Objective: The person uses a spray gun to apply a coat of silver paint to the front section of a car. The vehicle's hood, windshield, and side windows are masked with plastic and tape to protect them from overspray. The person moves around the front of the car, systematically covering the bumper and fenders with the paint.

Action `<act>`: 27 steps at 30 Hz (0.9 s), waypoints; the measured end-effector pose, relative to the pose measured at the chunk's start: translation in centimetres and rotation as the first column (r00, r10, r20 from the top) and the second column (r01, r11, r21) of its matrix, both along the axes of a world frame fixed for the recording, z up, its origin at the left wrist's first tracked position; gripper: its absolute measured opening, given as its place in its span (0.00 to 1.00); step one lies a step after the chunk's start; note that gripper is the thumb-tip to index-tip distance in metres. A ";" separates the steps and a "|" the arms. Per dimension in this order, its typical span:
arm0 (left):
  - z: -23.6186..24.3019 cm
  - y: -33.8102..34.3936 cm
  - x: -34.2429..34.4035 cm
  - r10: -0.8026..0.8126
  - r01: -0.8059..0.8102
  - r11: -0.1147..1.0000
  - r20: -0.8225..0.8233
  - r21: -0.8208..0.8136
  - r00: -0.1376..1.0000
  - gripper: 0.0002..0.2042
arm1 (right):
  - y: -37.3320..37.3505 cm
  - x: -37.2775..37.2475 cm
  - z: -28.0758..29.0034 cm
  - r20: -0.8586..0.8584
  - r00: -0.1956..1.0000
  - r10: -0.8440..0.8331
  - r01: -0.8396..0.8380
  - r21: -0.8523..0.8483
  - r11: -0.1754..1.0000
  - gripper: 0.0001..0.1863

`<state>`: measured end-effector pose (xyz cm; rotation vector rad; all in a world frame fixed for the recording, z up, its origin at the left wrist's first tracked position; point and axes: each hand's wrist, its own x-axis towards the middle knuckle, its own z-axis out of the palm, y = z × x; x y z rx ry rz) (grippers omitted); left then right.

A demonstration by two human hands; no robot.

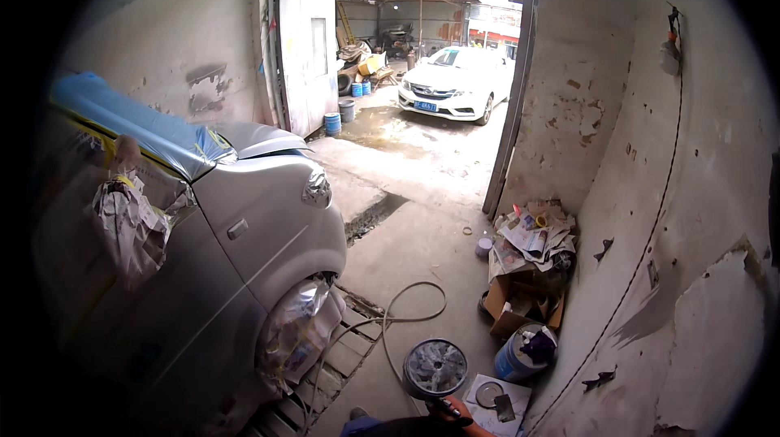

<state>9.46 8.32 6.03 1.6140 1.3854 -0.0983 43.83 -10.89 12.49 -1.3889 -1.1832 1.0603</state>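
Note:
My right hand (pixel 455 411) is at the bottom centre, closed on the dark handle of what looks like a spray gun (pixel 443 403), topped by a round cup (pixel 435 365) mottled with grey. A hose (pixel 398 319) loops over the floor behind it. My left hand is out of view. To the left stands a silver vehicle (pixel 227 234) with blue masking film (pixel 138 112), crumpled paper (pixel 130 226) over its mirror and a wrapped wheel (pixel 296 331).
Beside the right wall (pixel 682 193) lie newspapers (pixel 532 234), a cardboard box (pixel 520 303), a blue bucket (pixel 516 360) and a board with a tin lid (pixel 489 395). A floor trench (pixel 374 218) lies ahead. Beyond the open doorway stands a white car (pixel 447 92).

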 end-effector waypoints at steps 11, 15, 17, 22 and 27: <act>2.6 8.0 4.6 0.018 -0.021 1.000 0.158 0.020 0.987 0.13 | 5.2 3.2 -16.7 0.019 0.998 -0.062 0.062 0.040 0.997 0.24; 3.1 13.2 5.1 0.035 -0.041 0.999 0.184 0.030 0.982 0.13 | 9.8 4.2 -18.5 0.138 0.987 -0.079 0.068 0.086 0.994 0.26; 3.5 16.7 6.8 0.008 -0.016 0.999 0.220 0.037 0.976 0.13 | 12.3 5.7 -18.8 -0.114 0.991 -0.076 0.084 0.067 0.994 0.24; 5.9 24.6 7.6 -0.004 -0.016 0.997 0.252 0.074 0.968 0.12 | 20.0 5.2 -12.1 -0.355 0.934 -0.044 0.014 -0.088 0.996 0.22; 8.9 31.2 10.2 -0.058 0.021 0.992 0.310 0.122 0.949 0.12 | 25.8 4.6 -3.8 -0.125 0.989 -0.073 0.052 -0.159 0.986 0.20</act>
